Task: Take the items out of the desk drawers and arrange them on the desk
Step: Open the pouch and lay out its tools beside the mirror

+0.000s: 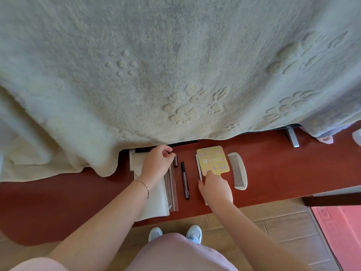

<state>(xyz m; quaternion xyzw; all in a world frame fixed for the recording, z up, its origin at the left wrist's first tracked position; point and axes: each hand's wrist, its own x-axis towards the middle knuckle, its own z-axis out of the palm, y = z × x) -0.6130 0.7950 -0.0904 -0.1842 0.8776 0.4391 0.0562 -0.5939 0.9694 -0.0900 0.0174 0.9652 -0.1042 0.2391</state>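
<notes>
On the red-brown desk (273, 169) lies a row of items. From left to right they are a white folded cloth (152, 204), clear-wrapped sticks (172, 190), a dark pen (185, 179), a thin white stick (199, 169), a yellow hand mirror (212, 160) and a white comb (238, 171). My left hand (158, 163) rests over the top of the wrapped sticks, fingers curled near a small dark tube (175, 160). My right hand (214, 187) grips the yellow mirror's handle. No drawer is visible.
A large cream towel (156, 75) drapes over something at the back of the desk and hangs down at the left. A grey metal stand foot (292, 136) shows at the right. Tiled floor, my shoes and a pink mat (340, 231) lie below.
</notes>
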